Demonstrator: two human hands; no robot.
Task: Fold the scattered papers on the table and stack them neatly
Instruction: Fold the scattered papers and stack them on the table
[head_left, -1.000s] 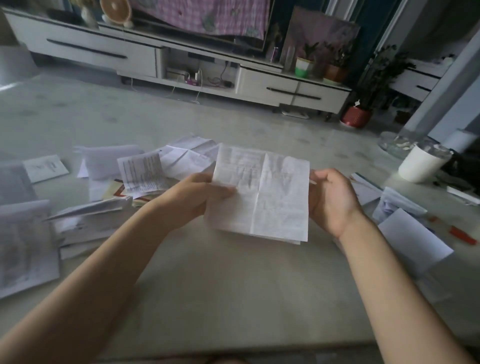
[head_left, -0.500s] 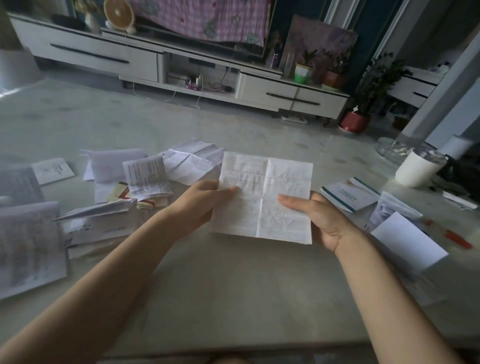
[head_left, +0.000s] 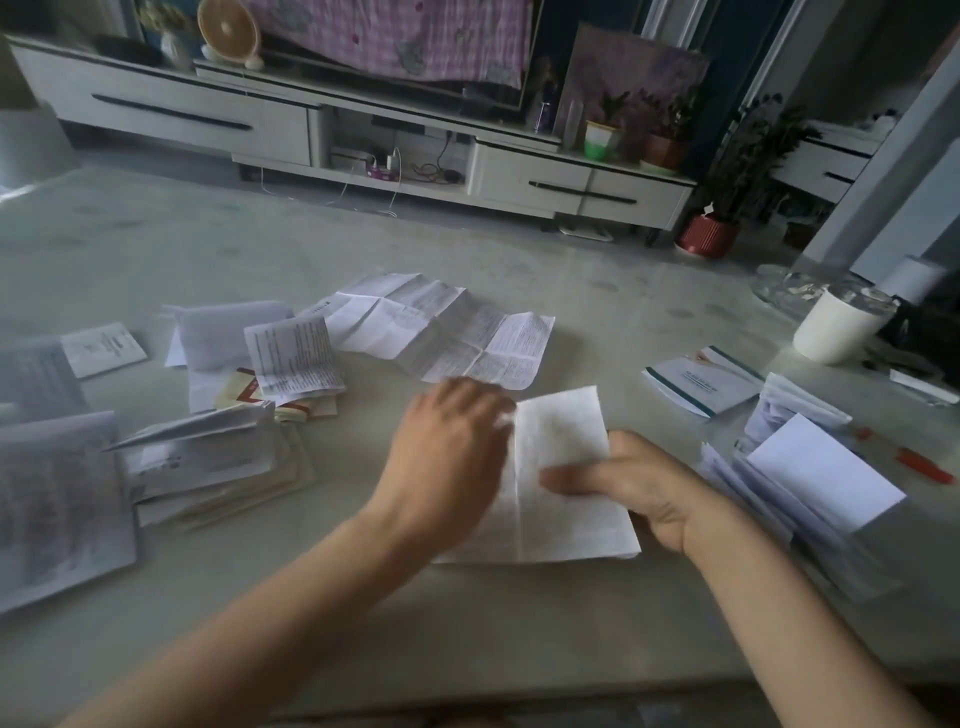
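A creased white printed paper (head_left: 563, 514) lies low over the table (head_left: 322, 597) in front of me. My left hand (head_left: 447, 457) is palm down over its left half, blurred by motion, fingertips touching near the centre crease. My right hand (head_left: 644, 488) holds the right edge, thumb pressed on top and fingers hidden beneath. A large unfolded sheet (head_left: 441, 327) lies just beyond. Folded papers are stacked at the right (head_left: 821, 473), and a loose heap of papers and booklets (head_left: 218, 457) sits at the left.
A white cup (head_left: 836, 327) and a glass dish (head_left: 795, 286) stand at the far right, with a teal-edged booklet (head_left: 696, 384) and a red pen (head_left: 924, 465) nearby. More sheets (head_left: 57, 509) lie at the left edge. A TV cabinet (head_left: 571, 182) stands beyond.
The paper has come down from in front of me to the table. My left hand has shifted from pinching the left edge to lying over the left half. The view has tilted down.
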